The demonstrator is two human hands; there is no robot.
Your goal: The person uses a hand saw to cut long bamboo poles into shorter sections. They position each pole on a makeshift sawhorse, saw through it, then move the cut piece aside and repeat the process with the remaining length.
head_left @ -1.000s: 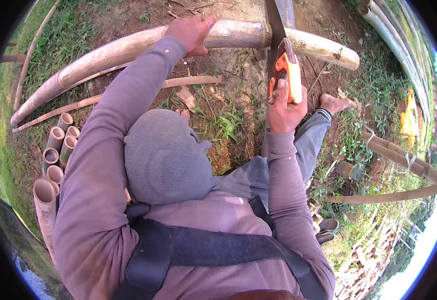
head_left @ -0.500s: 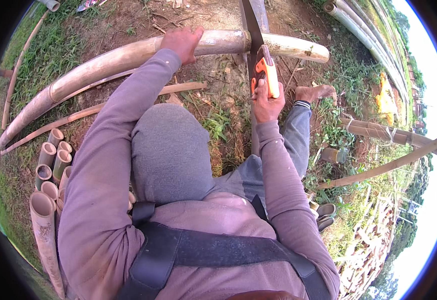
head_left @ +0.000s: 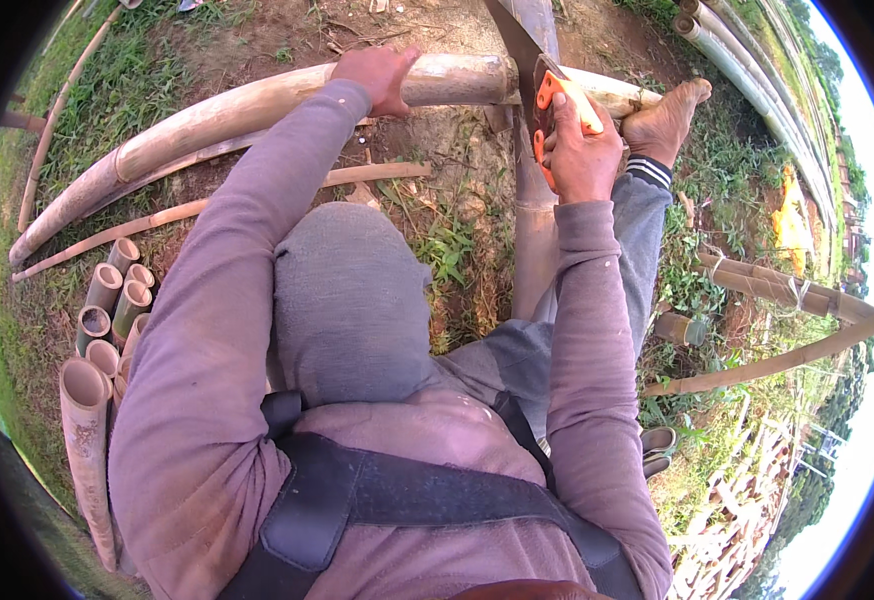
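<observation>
A thick pale bamboo pole (head_left: 227,115) lies crosswise in front of me, curved down at its left end by the lens. My left hand (head_left: 377,78) is closed over its top, the thumb side toward the saw. In my right hand (head_left: 585,150) is the orange grip of a hand saw (head_left: 522,45). The blade stands across the pole beside a joint, right of my left hand; how deep it sits is hidden. My bare right foot (head_left: 662,120) rests against the pole's right end. Under the cut runs another bamboo pole (head_left: 535,240), pointing toward me.
Several cut bamboo tubes (head_left: 87,400) stand at the left. A thin split strip (head_left: 187,210) lies before my bent left knee (head_left: 352,300). Tied bamboo poles (head_left: 757,280) reach in from the right, near a yellow bag (head_left: 790,220). Long poles (head_left: 732,65) lie at the far right.
My right hand and the saw grip have moved up and to the right, tilting the blade. My right foot has risen onto the pole's right end. My left hand keeps its hold.
</observation>
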